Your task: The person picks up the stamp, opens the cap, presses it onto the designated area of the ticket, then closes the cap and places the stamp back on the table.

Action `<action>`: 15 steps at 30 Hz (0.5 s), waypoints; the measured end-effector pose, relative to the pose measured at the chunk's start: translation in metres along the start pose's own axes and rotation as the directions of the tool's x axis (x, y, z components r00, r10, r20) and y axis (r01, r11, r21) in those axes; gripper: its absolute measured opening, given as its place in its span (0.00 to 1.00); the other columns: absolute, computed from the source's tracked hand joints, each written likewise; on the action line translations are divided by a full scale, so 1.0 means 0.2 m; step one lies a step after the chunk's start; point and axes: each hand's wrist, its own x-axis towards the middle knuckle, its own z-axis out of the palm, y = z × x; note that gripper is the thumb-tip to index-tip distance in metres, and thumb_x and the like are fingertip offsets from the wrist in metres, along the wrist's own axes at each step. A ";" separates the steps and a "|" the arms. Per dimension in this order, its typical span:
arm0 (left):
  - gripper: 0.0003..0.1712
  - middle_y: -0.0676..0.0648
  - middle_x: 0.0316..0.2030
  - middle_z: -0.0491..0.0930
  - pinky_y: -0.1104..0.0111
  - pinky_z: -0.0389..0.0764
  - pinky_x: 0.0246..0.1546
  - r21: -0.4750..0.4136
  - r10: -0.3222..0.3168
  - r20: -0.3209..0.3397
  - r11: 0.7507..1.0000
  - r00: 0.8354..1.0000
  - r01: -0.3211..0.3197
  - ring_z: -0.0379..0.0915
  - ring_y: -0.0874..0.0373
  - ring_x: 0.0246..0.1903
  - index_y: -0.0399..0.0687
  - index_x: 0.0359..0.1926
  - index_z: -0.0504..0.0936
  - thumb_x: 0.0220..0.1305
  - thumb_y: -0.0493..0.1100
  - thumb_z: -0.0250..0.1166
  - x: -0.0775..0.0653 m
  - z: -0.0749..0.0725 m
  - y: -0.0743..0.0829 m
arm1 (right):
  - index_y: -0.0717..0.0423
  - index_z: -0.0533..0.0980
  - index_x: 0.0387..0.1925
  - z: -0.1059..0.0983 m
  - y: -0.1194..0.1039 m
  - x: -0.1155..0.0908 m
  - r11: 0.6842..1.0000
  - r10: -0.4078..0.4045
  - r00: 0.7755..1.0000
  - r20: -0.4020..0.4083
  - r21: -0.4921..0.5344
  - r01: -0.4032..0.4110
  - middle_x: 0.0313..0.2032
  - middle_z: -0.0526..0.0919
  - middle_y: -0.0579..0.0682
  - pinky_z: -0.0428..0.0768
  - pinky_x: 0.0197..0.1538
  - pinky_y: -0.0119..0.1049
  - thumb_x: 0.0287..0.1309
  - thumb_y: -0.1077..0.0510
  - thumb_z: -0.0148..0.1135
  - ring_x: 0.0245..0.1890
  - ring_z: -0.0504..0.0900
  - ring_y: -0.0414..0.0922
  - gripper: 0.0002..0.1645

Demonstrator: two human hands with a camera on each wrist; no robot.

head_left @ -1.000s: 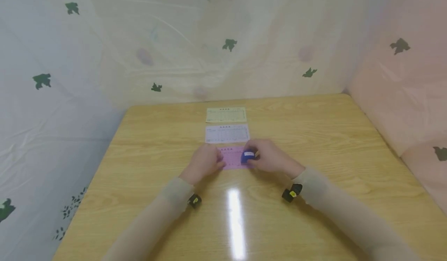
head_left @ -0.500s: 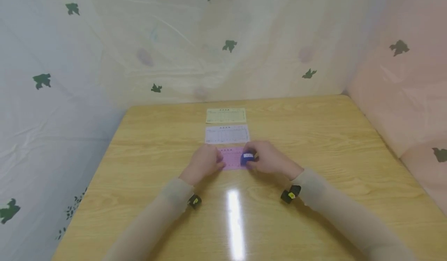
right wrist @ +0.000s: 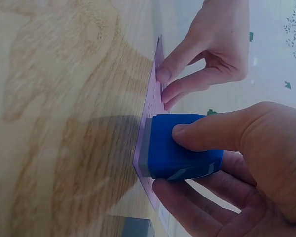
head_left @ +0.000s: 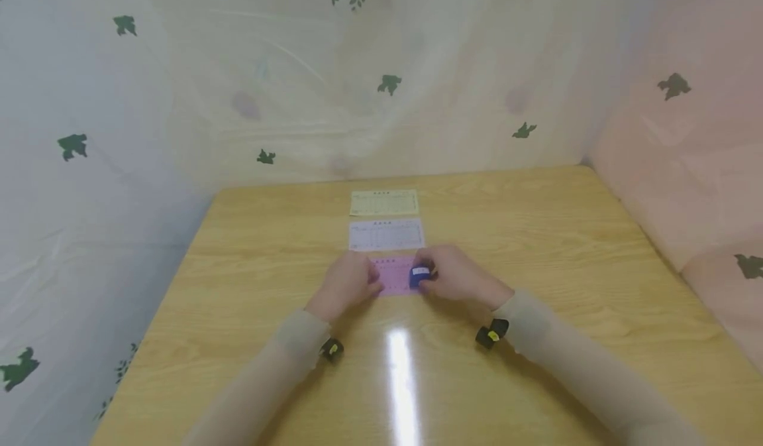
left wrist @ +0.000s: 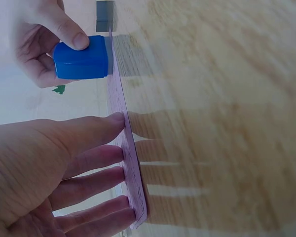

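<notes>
In the head view my right hand (head_left: 453, 274) holds a blue hand stamp (head_left: 420, 275) at the right end of a pink printed slip (head_left: 395, 277). Thumb and fingers grip the stamp's sides in the right wrist view, and its grey base (right wrist: 145, 148) stands on the slip. My left hand (head_left: 344, 283) is at the slip's left end. Its thumb and extended fingers (left wrist: 96, 158) rest on the paper in the left wrist view. Whatever lies under the stamp's base is hidden.
Beyond the pink slip lie a white printed slip (head_left: 386, 234) and a pale yellow one (head_left: 384, 203), in a column. A small grey block (right wrist: 137, 227) sits on the table past the stamp. Patterned curtains (head_left: 310, 101) surround the wooden table (head_left: 268, 234).
The whole head view has shifted slightly, with the table lower in the picture. Both hands and the stamp keep nearly the same places on the pink slip.
</notes>
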 end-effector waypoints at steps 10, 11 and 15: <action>0.17 0.52 0.23 0.87 0.73 0.77 0.26 -0.021 -0.012 0.008 1.000 1.000 0.012 0.74 0.63 0.20 0.51 0.22 0.85 0.66 0.50 0.76 -0.01 -0.01 0.01 | 0.51 0.84 0.47 0.00 0.01 0.02 0.998 0.017 0.999 0.029 -0.057 -0.015 0.43 0.89 0.47 0.90 0.52 0.40 0.61 0.62 0.74 0.43 0.87 0.41 0.13; 0.17 0.52 0.23 0.87 0.73 0.77 0.26 -0.020 -0.012 0.006 1.000 1.000 0.012 0.74 0.63 0.20 0.51 0.22 0.85 0.66 0.50 0.76 0.00 -0.01 0.01 | 0.50 0.84 0.47 0.01 0.01 0.02 0.998 0.021 0.999 0.028 -0.058 -0.019 0.43 0.89 0.46 0.89 0.53 0.39 0.61 0.61 0.74 0.43 0.86 0.41 0.13; 0.17 0.52 0.22 0.87 0.73 0.77 0.26 -0.017 -0.008 0.001 1.000 1.000 0.008 0.74 0.63 0.20 0.52 0.21 0.84 0.66 0.50 0.76 0.00 -0.01 0.01 | 0.51 0.84 0.47 0.01 0.01 0.02 0.998 0.014 1.000 0.023 -0.064 -0.013 0.43 0.90 0.47 0.90 0.52 0.39 0.61 0.61 0.74 0.43 0.87 0.41 0.12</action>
